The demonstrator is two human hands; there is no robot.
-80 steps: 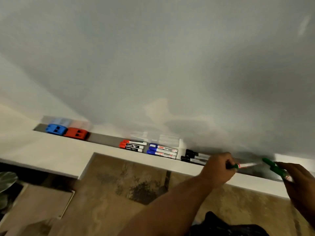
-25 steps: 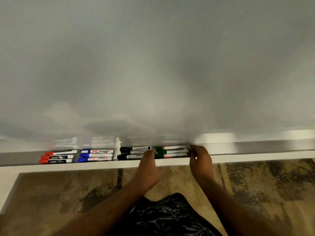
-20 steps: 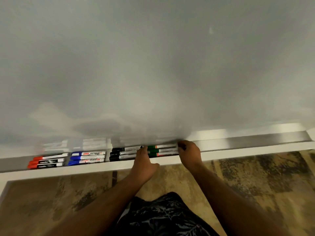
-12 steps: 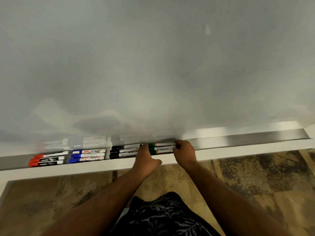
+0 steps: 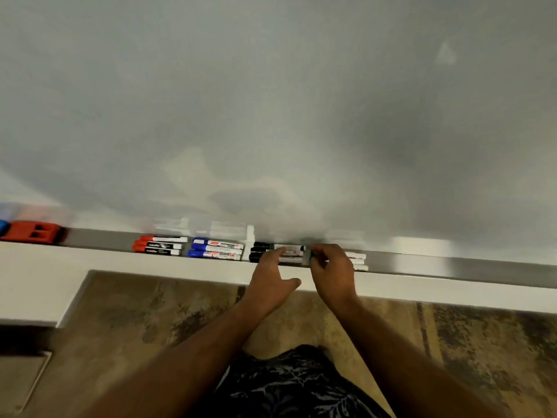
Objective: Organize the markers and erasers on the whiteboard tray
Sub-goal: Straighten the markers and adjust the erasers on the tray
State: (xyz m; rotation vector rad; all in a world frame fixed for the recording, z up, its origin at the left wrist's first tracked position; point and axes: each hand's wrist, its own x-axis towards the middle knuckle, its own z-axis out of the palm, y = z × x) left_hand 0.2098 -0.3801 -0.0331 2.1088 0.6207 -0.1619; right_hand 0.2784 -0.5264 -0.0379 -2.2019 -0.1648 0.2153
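The broad pale-grey whiteboard fills the upper view, blank and glossy. Below it runs the long brushed-metal whiteboard tray with its white front ledge, and beneath that a mottled brown floor. Both forearms reach up to the tray. The left hand lies open, fingers spread flat over the cluster of three black-capped markers, thumb out over the ledge. The right hand sits just beside it, fingers curled and pinching the dark-green cap ends of the green markers, whose white barrel tips poke out past the knuckles on the right. Left of the black set, just beside it, lie three blue-capped markers, then three red-capped markers, all lengthwise in the tray. Well apart at the far left sits a red plastic eraser, touching a blue eraser cut off by the frame edge.
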